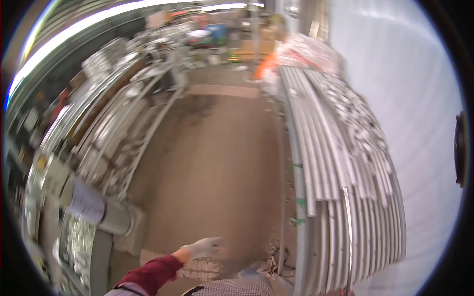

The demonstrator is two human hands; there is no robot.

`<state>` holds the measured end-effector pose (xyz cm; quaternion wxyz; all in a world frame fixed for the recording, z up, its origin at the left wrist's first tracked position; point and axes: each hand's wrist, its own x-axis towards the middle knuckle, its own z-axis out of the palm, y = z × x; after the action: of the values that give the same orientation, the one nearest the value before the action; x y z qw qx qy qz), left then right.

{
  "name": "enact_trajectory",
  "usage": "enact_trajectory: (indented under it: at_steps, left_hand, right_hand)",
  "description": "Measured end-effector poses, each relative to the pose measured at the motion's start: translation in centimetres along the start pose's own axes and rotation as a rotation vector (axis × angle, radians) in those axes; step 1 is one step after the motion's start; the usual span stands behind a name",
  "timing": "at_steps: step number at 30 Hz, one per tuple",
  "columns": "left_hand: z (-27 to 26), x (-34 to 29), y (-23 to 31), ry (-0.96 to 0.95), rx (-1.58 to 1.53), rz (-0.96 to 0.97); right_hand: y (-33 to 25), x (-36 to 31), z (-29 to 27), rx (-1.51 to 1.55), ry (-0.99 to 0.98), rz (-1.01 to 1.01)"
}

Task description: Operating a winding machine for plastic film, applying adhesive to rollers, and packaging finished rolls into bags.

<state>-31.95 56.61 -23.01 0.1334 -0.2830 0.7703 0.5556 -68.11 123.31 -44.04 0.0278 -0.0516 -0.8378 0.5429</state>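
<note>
My left hand [205, 247], in a pale glove below a dark red sleeve, reaches over the floor in front of my body. Its fingers point to the right, loosely stretched and a little blurred, and nothing shows in them. It touches nothing; the floor [212, 163] lies below it. My right hand is outside the picture. To the right, long silver-grey metal profiles [323, 143] lie side by side in a stack on a rack.
A second rack [148, 133] with long bars runs along the left side, near a grey cylinder-shaped machine part [116, 217]. A brown aisle lies between the racks. Plastic-wrapped bundles [316, 52] stand at the far right, beside a pale wall [405, 98].
</note>
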Motion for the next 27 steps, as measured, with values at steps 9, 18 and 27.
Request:
enact_trajectory:
  at_steps: [9,18,27]
  left_hand:
    - [1.8,-7.9,14.2,-0.085,-0.794,0.271]
    - [-3.4,-11.9,8.4,0.100,-1.091,0.098]
    - [-2.6,-7.8,-3.1,0.282,-0.749,-0.292]
  right_hand:
    - [-44.8,-28.4,14.4,0.335,-0.938,-0.149]
    - [-42.5,-29.1,34.3,0.230,-1.676,0.585]
    - [-52.0,-9.3,73.5,0.654,-1.300,0.464]
